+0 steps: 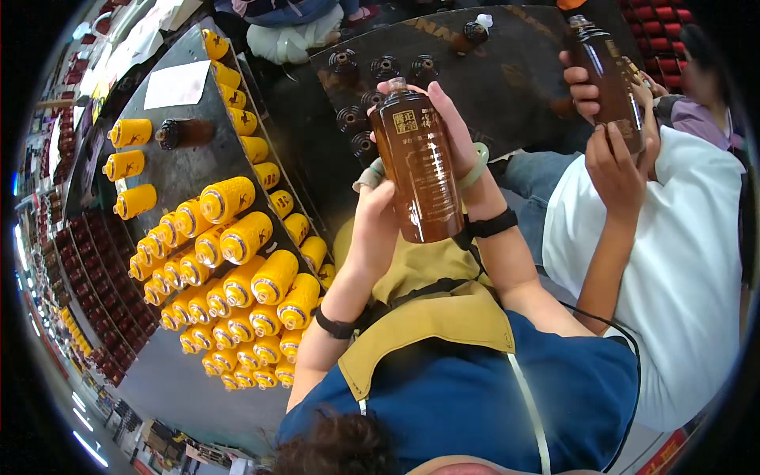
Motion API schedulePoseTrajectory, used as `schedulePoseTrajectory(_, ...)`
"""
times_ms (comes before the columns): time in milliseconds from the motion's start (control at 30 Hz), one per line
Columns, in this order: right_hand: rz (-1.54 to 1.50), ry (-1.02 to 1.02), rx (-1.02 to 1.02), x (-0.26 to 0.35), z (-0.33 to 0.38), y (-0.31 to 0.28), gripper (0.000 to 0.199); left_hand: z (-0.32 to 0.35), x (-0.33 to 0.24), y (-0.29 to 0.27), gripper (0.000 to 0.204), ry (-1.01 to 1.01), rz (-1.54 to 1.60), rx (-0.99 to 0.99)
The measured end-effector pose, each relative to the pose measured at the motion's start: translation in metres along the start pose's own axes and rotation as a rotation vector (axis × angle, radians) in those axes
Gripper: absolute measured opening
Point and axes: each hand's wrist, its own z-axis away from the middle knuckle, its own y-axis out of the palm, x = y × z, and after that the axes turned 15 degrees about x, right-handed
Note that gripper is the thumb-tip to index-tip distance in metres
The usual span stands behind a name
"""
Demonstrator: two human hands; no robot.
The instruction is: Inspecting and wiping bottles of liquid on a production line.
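In front of me I hold up a brown glass bottle (421, 178) with gold printing, its neck pointing away from me. My left hand (377, 198) grips it along the lower left side, with a grey covering on one finger. My right hand (453, 131) is wrapped round its upper right side; a pale green bangle (476, 165) circles that wrist. Just beyond my hands, several dark brown bottles (385, 66) stand on the dark table (507, 95), seen from above.
On my right, a co-worker in a white shirt (681, 261) holds another brown bottle (608, 83) in both hands. Many yellow bottles (245, 237) crowd the left table, where a brown bottle (185, 134) lies near a white paper sheet (177, 84). Red items (657, 36) fill racks at far right.
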Motion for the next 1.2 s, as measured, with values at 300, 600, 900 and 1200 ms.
schedulePoseTrajectory(300,-0.271,-0.028,0.055,0.002,0.015,-0.022,0.058,-0.033,0.019,0.008,0.043,-0.202,-0.086,-0.157)
schedulePoseTrajectory(600,-0.195,-0.082,0.017,0.011,0.029,-0.037,0.057,-0.045,0.025,0.013,0.034,-0.298,-0.054,-0.132)
schedulePoseTrajectory(900,-0.071,-0.086,-0.087,0.003,0.027,-0.044,0.048,-0.038,0.023,0.006,0.040,-0.316,0.013,-0.057)
schedulePoseTrajectory(1200,0.246,0.002,-0.182,0.004,0.023,-0.023,0.036,-0.025,0.025,-0.018,0.052,-0.287,0.201,0.063)
